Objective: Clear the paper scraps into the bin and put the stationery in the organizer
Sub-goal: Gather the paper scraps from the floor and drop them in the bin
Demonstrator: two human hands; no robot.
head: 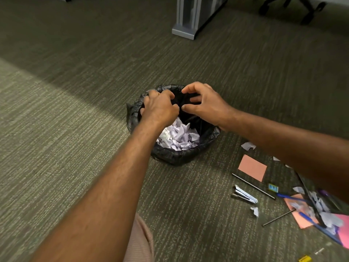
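Note:
A small bin (181, 156) lined with a black bag stands on the carpet, holding several crumpled white paper scraps (177, 136). Both my hands hover over its mouth. My left hand (160, 108) has its fingers curled downward over the far left rim; I cannot tell whether it holds anything. My right hand (205, 103) has its fingers spread and bent, holding nothing visible. To the right on the floor lie a white stapler (245, 194), a pink sticky pad (252, 167), a thin black stick (253, 185), blue pens (289, 196) and more scraps (248, 145).
A mesh organizer (319, 207) lies partly hidden under my right forearm, with pink paper and scraps around it. A grey desk leg (188, 25) stands further back, and chair wheels (309, 8) at the top right. A yellow item (305, 259) is at the bottom edge.

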